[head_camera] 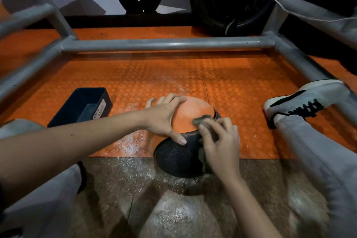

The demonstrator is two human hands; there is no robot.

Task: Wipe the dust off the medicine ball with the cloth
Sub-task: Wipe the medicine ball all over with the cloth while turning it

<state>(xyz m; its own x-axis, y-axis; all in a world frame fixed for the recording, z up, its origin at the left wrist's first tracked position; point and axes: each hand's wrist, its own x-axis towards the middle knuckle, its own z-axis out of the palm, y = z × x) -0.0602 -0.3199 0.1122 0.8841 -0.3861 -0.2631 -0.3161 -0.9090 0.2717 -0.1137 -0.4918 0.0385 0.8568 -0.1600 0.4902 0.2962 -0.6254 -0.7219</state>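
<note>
The medicine ball [185, 133] sat on the floor at the near edge of the orange mat [231, 87], between the person's legs, with white dust scattered around it. It had an orange panel on top and a black textured panel facing the camera. Judged by its type, it was heavy and firm, unlikely to shift under wiping but able to roll, so bracing it from above was sound; the pebbled skin would offer good purchase and would trap dust.

The left hand [164, 118] lay spread across the top, fingers splayed and thumb pressed on the black panel, steadying the ball without closing on anything. The right hand [220, 141] was closed on the grey cloth [204, 120], bunched and pressed against the ball's upper right side. A dark bin [85, 106] stood well apart to the left.
</note>
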